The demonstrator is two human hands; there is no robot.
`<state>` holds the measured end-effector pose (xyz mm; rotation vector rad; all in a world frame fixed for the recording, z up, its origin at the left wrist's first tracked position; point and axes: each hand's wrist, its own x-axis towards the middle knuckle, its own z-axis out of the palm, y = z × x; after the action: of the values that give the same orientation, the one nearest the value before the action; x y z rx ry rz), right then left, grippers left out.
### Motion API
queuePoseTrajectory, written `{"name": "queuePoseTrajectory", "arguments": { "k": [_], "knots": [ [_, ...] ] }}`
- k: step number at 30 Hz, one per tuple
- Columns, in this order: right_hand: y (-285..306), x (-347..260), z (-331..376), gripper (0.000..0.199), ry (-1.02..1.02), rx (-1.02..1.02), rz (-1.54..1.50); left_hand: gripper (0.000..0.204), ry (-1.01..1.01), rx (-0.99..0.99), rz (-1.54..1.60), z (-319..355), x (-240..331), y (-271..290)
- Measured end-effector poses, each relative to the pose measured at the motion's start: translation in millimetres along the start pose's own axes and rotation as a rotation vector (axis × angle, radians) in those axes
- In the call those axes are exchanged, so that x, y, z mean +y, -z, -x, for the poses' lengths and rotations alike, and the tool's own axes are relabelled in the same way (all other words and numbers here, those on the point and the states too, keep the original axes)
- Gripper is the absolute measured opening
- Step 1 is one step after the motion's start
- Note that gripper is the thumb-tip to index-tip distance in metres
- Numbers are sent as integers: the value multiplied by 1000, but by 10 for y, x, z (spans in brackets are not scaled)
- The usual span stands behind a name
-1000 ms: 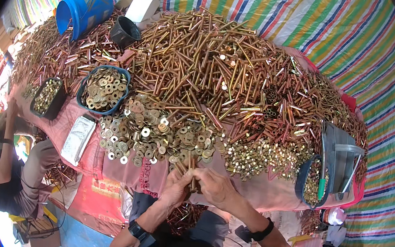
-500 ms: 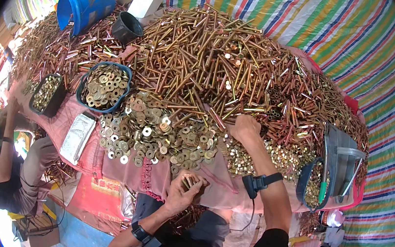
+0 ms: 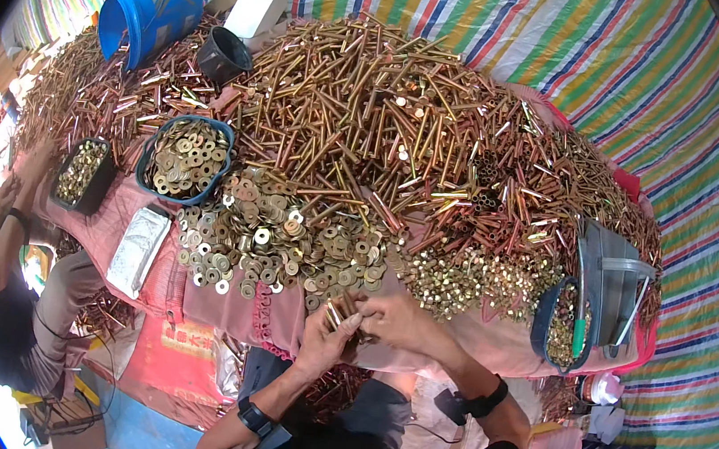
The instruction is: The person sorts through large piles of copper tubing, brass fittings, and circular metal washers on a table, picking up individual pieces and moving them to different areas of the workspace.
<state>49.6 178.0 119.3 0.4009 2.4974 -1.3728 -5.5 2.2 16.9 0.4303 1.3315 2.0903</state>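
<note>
At the pink-covered surface's [image 3: 219, 308] near edge, beside flat washers [image 3: 285, 247], the left hand's [image 3: 323, 339] grip wraps 1 bundle of metal rods [image 3: 337, 313], which the right hand [image 3: 402, 324] meets, its grip too hidden to tell.

Striped plastic sheeting [image 3: 710, 223] walled in what looked like a makeshift hardware workshop, where slim metal rods [image 3: 346, 115] lay heaped across a cloth-covered tabletop [image 3: 223, 311]. Washers [image 3: 285, 247] and small brassy pieces [image 3: 460, 282] were piled loose at the center of the frame, a blue bucket [image 3: 156, 16] lay tipped at upper left, and another person [image 3: 7, 316] was at the same tabletop at far left.
</note>
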Motion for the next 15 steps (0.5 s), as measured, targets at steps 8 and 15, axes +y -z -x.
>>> {"name": "queuePoseTrajectory", "arguments": {
  "k": [8,15],
  "knots": [
    [567,441,-436,21,142,693,336,14,-29,33,45,20,156,-56],
    [974,667,-1245,22,-163,463,802,7,-216,-76,-265,32,-27,58]
  ]
}}
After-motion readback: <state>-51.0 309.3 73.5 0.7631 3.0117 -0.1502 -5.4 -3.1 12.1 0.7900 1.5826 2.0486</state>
